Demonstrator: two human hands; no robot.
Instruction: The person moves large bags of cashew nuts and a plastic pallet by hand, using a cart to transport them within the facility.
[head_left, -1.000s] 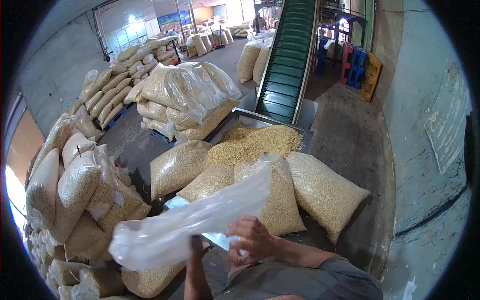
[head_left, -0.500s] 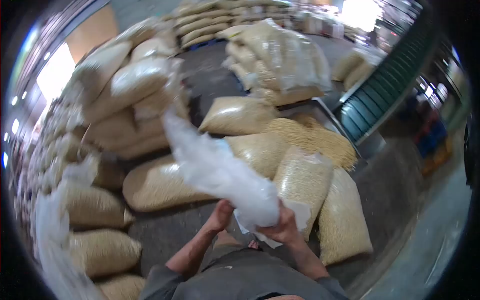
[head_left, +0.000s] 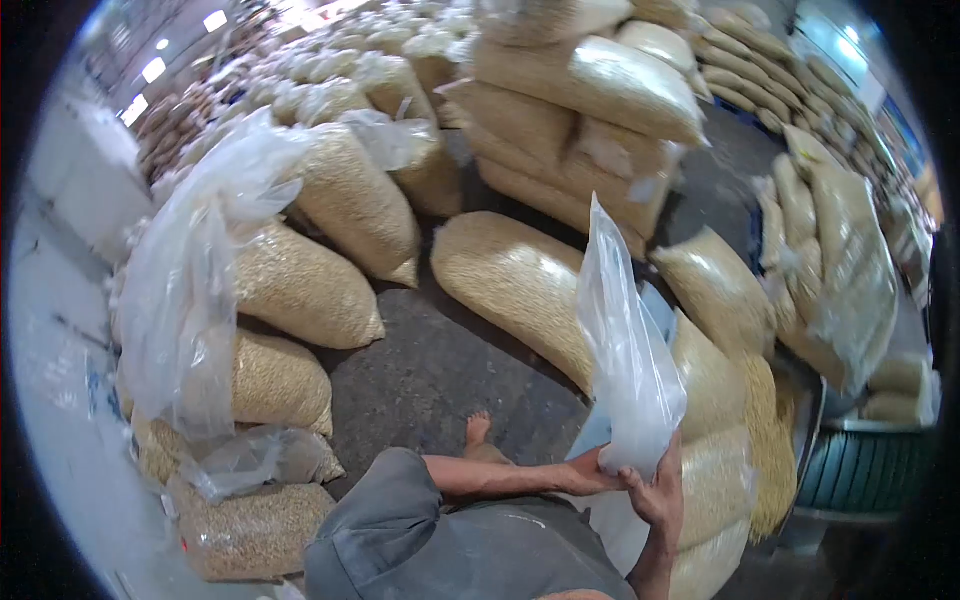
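A long, whitish, see-through plastic bag point(head_left: 632, 370) rises from my hands, its pointed end away from me. My left hand point(head_left: 592, 472) is closed on the bag's near end from the left, with some fingers hidden behind the plastic. On the right side of the same end, my right hand point(head_left: 655, 490) grips it, thumb pointing toward the left hand. Just beyond lies a filled sack point(head_left: 520, 285) of pale kernels on the floor. More filled sacks point(head_left: 705, 490) and loose kernels point(head_left: 765, 440) are to the right of my right hand.
Along the left stand filled sacks point(head_left: 300, 285), with a loose plastic sheet point(head_left: 190, 320) draped over some. Stacked sacks point(head_left: 590, 120) rise ahead. A green ribbed conveyor point(head_left: 850, 470) is at the far right. Dark concrete floor point(head_left: 420, 390) shows near my bare foot point(head_left: 478, 428).
My view has swung left, bringing the left-hand sacks and wall closer to the middle. Both hands still hold the plastic bag, now more upright in view, and they are closer together.
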